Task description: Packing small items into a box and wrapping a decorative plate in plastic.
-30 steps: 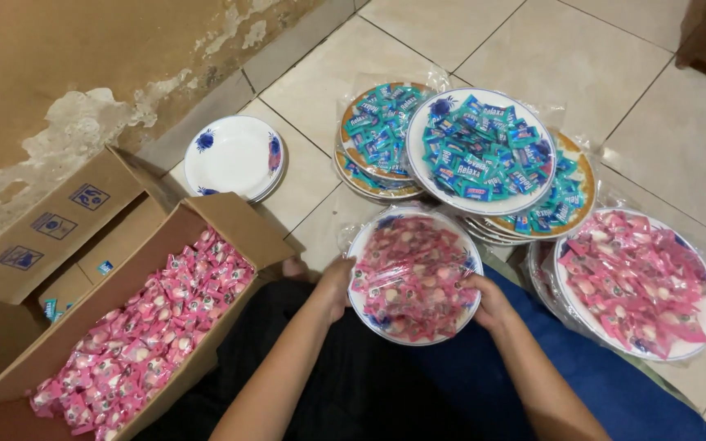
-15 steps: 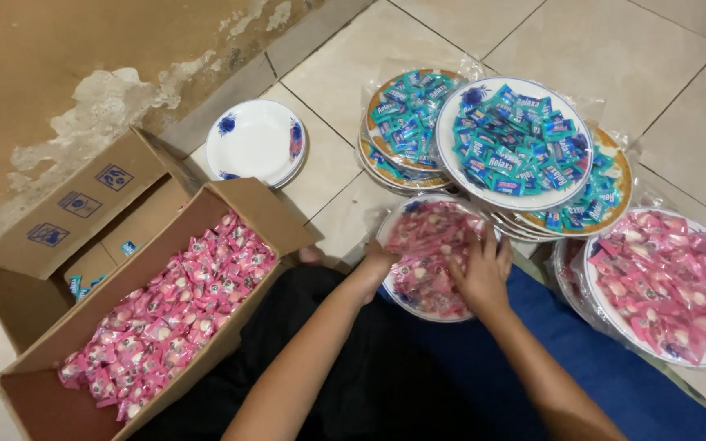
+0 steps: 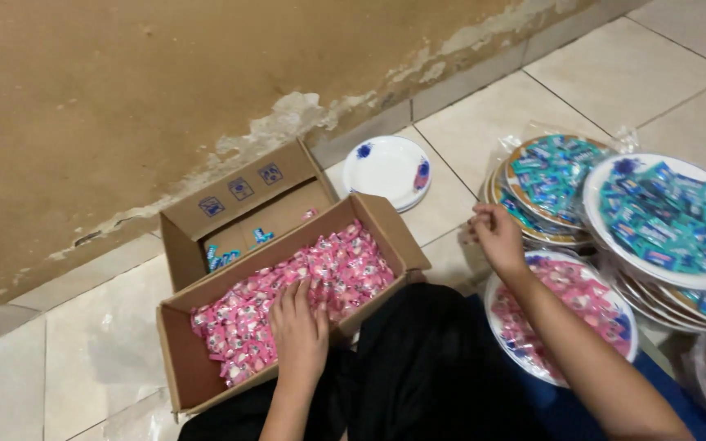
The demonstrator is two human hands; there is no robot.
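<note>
My left hand (image 3: 297, 333) rests palm down on the pink wrapped candies (image 3: 288, 298) inside an open cardboard box (image 3: 177, 359) on the tiled floor, fingers spread over the pile. My right hand (image 3: 498, 237) hovers between that box and the plates, fingers curled; whether it holds a candy I cannot tell. Just below it sits a wrapped plate of pink candies (image 3: 557, 322) by my lap.
A second cardboard box (image 3: 239, 204) with a few blue candies stands against the wall. A stack of bare white plates (image 3: 386, 171) lies behind the boxes. Wrapped plates of blue candies (image 3: 672, 220) are stacked at the right. A stained wall runs along the back.
Both hands have left the plate of pink candies. My left hand moved into the candy box, my right hand lifted toward the box. The view swung left.
</note>
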